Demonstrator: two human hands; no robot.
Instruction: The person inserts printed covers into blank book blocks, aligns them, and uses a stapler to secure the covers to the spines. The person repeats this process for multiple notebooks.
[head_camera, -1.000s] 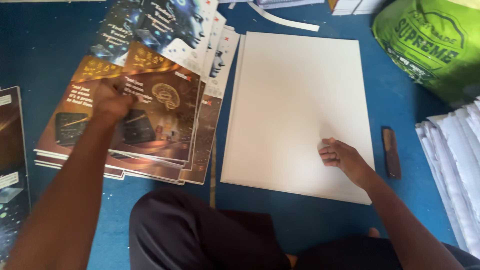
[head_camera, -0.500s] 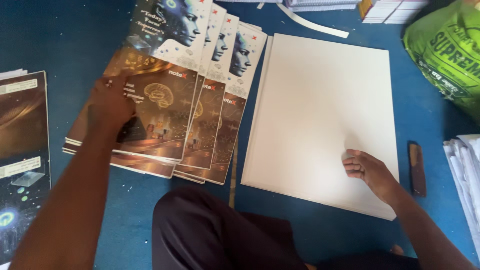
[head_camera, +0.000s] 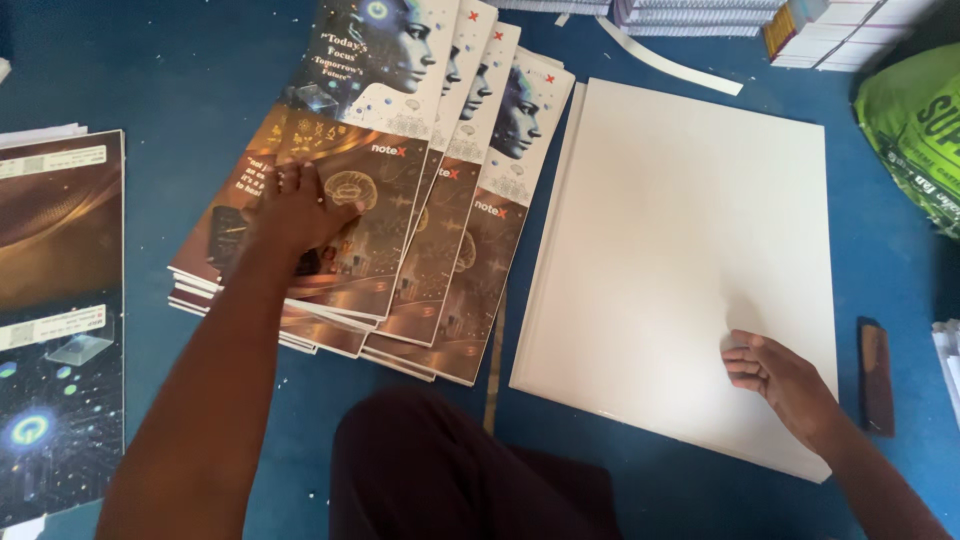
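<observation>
My left hand (head_camera: 300, 205) lies flat, fingers spread, on top of a fanned stack of glossy printed covers (head_camera: 400, 190) showing a robotic face and a brain picture. The stack rests on a blue floor, left of centre. My right hand (head_camera: 785, 380) rests with loosely curled fingers on the lower right corner of a stack of large blank white sheets (head_camera: 680, 240). It holds nothing. The white stack lies right beside the printed covers.
Another pile of dark printed covers (head_camera: 60, 320) lies at the far left. A green sack (head_camera: 915, 120) sits at the right edge, a small brown block (head_camera: 877, 375) beside the white sheets, and stacks of paper (head_camera: 760, 20) along the top. My knee (head_camera: 450, 470) is below.
My left hand has spread the printed covers into a wider fan toward the right. The view shifted, so everything sits lower and further right in the frame. My right hand stays on the white sheets.
</observation>
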